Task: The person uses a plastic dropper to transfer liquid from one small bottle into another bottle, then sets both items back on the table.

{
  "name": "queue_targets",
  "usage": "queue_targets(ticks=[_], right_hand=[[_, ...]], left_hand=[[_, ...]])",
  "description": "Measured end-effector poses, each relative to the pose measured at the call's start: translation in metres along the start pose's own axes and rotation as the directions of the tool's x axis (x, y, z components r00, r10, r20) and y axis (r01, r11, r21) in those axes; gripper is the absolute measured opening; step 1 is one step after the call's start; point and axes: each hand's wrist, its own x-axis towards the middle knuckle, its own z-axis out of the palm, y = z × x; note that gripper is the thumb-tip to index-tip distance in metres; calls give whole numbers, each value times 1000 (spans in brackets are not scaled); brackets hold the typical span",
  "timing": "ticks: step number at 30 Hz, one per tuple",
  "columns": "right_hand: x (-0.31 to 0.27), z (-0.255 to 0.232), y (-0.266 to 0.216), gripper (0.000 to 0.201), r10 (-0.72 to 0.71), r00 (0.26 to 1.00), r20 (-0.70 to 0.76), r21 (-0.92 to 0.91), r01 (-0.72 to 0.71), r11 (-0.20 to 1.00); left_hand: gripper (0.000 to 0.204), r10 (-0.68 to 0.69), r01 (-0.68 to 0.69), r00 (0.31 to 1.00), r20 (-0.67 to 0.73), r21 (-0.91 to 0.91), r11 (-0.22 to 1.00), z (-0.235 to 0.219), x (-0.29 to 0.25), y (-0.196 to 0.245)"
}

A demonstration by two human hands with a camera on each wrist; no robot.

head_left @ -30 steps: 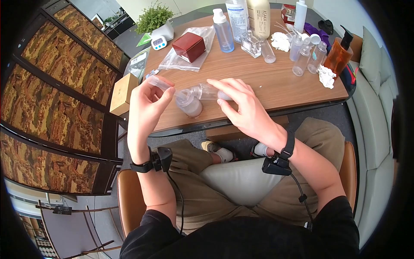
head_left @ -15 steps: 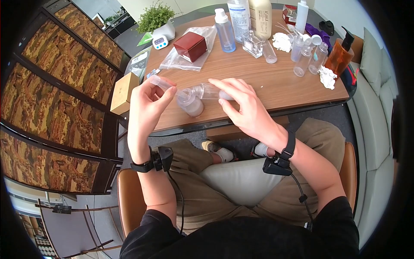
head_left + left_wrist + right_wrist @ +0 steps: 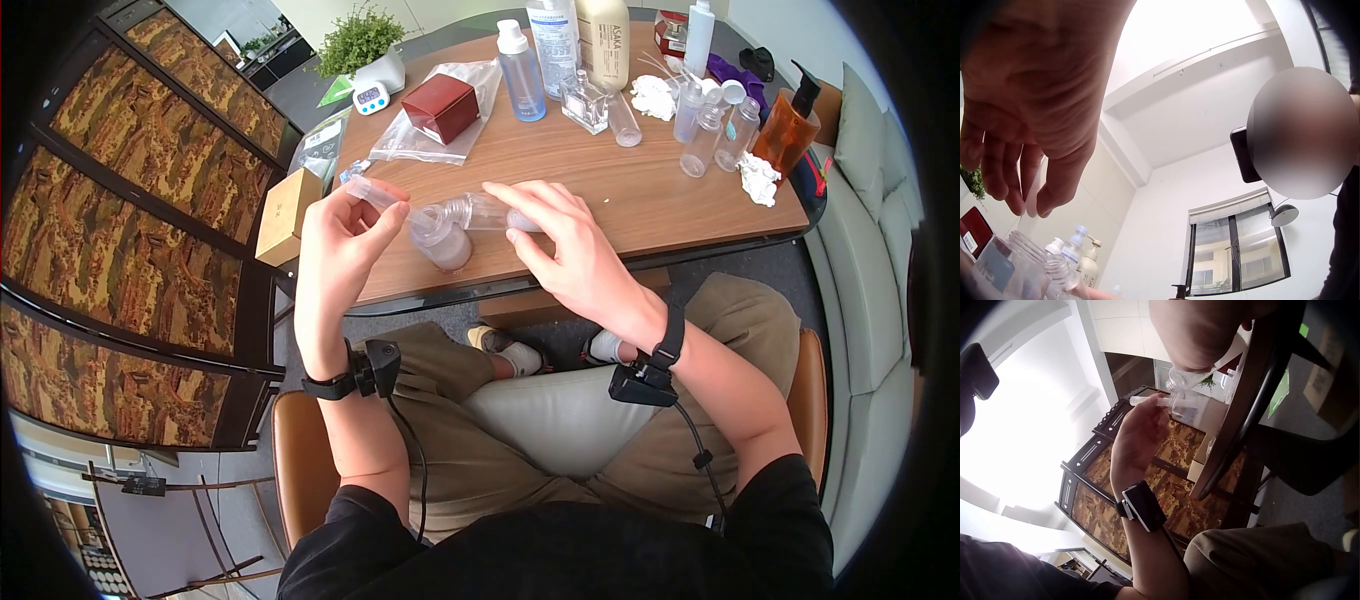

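A clear wide bottle (image 3: 440, 247) with cloudy contents stands near the table's front edge. Between thumb and fingers, my left hand (image 3: 340, 245) pinches a translucent slim tube (image 3: 370, 192), which slants down to the bottle's mouth. The tube (image 3: 1140, 400) and the wide bottle (image 3: 1204, 415) also show in the right wrist view. From the right, my right hand (image 3: 575, 245) holds a smaller clear bottle (image 3: 482, 212) on its side, its threaded neck right at the wide bottle's mouth. My right fingers cover part of the smaller bottle.
Behind the hands a dark red box (image 3: 440, 108) lies on a plastic bag (image 3: 400, 145). A cardboard box (image 3: 288, 215) is at the left edge. Tall bottles (image 3: 520, 75), small clear bottles (image 3: 700, 145), crumpled tissue (image 3: 758, 180) and an amber pump bottle (image 3: 788, 130) stand farther back and right.
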Motion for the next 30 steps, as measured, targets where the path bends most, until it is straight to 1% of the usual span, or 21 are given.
queue_targets(ticks=[10,12,15,16,18,20,22,26,28,30], right_hand=[[0,0,0,48,-2,1000,-5,-8,2,1000],[0,0,-1,48,-1,1000,-2,-6,1,1000],[0,-1,-1,48,0,1000,3,-6,0,1000],[0,-1,-1,48,-1,1000,5,-6,1,1000],[0,-1,-1,48,0,1000,6,-8,0,1000],[0,-2,-1,48,0,1000,8,-10,0,1000],[0,-4,-3,51,49,997,66,-17,-48,999],[1,-3,-2,50,46,997,69,-13,-45,999],[0,0,-1,48,4,1000,2,-6,-4,1000],[0,0,0,48,5,1000,5,-6,-5,1000]], left_hand=[[18,-12,12,1000,-6,0,1000,-2,0,-1],[21,-72,72,997,30,22,997,-5,1,-1],[22,-81,81,996,23,14,997,-4,1,0],[22,-81,80,996,23,14,997,-3,1,1],[22,-30,30,999,-18,0,1000,0,0,1],[23,-26,26,1000,-16,1,1000,-1,1,0],[23,-23,23,1000,-15,1,1000,0,1,0],[23,-30,30,999,-24,8,1000,0,1,-3],[22,-33,33,999,-26,10,999,0,1,-5],[21,-30,31,999,-36,30,999,0,1,-5]])
